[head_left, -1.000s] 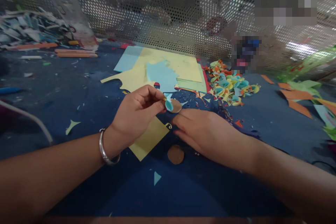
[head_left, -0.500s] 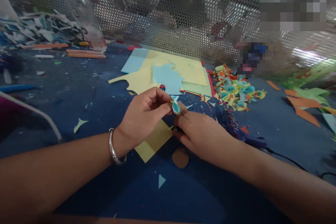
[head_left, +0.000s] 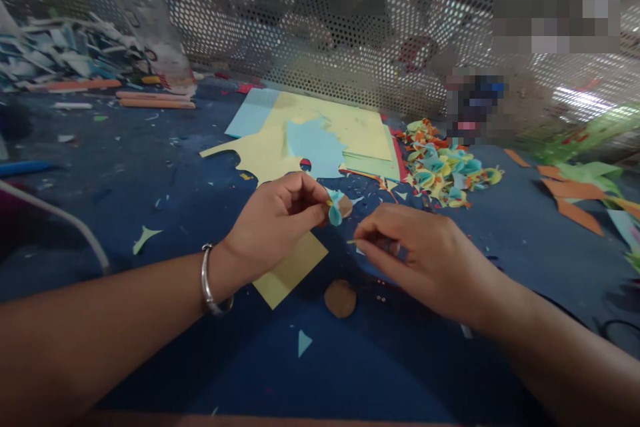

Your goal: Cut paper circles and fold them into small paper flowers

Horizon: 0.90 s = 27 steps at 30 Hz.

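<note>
My left hand [head_left: 285, 217] pinches a small folded light-blue paper flower [head_left: 335, 208] with a bit of yellow at its edge. Behind the flower, a brown round disc [head_left: 345, 205] shows in part on the table. A short way to the right, my right hand [head_left: 405, 240] holds a small yellow paper piece [head_left: 352, 241] between thumb and fingertips. Below the left hand lies a yellow paper square [head_left: 293, 270], partly covered by it. Nearer to me is a second brown disc [head_left: 341, 298], and below that a light-blue paper triangle [head_left: 304, 343].
Colored paper sheets [head_left: 345, 120] lie at the back, beside a heap of small paper flowers [head_left: 445, 163]. Orange paper pieces [head_left: 573, 190] are at the right. A bottle [head_left: 160, 27] stands at the back left before a perforated metal panel [head_left: 280, 20].
My right hand has lifted the small yellow curled piece from the corner of the yellow square and drawn away to the right. The left hand keeps its pinch on the blue flower.
</note>
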{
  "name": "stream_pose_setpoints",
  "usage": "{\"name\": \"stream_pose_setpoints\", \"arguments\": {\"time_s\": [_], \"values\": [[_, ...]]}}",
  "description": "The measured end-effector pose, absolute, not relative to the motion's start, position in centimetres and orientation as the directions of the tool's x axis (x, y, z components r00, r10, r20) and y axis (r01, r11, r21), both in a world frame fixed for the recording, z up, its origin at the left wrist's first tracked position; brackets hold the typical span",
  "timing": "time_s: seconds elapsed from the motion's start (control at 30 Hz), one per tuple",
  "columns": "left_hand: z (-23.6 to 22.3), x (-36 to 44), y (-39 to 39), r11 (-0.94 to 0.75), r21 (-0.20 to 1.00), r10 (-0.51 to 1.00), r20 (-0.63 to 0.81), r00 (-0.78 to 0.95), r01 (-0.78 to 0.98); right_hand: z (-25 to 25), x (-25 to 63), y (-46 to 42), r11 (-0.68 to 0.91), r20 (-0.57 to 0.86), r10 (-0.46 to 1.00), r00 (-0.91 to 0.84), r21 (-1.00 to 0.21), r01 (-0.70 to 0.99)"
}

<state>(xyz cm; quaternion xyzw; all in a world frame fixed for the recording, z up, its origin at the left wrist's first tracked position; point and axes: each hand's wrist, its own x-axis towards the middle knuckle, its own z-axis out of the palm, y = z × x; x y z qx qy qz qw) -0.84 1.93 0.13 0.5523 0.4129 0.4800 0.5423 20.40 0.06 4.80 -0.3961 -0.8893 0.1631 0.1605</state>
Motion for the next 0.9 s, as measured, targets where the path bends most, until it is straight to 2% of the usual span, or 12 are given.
{"name": "stream_pose_setpoints", "arguments": {"time_s": [0.1,0.23,0.43,0.63,0.9], "values": [[0.3,-0.6,1.5,-0.049,0.998,0.948,0.058,0.312,-0.036,5.2,21.6,-0.5,0.558,0.150,0.809,-0.569,-0.500,0.662],[0.3,-0.3,1.1,-0.025,1.000,0.914,0.028,0.404,-0.011,5.2,22.2,-0.9,0.511,0.135,0.837,-0.530,-0.538,0.670],[0.4,-0.3,0.8,-0.050,0.997,0.905,0.023,0.425,0.053,5.1,21.9,-1.2,0.479,0.142,0.856,-0.496,-0.580,0.659],[0.5,-0.2,0.7,-0.032,0.999,0.891,0.021,0.453,0.019,4.7,21.7,-1.0,0.334,0.016,0.891,-0.454,-0.701,0.630],[0.5,-0.2,0.6,-0.055,0.996,0.892,0.016,0.451,0.073,4.5,21.4,-1.1,0.286,-0.023,0.895,-0.445,-0.736,0.614]]}}
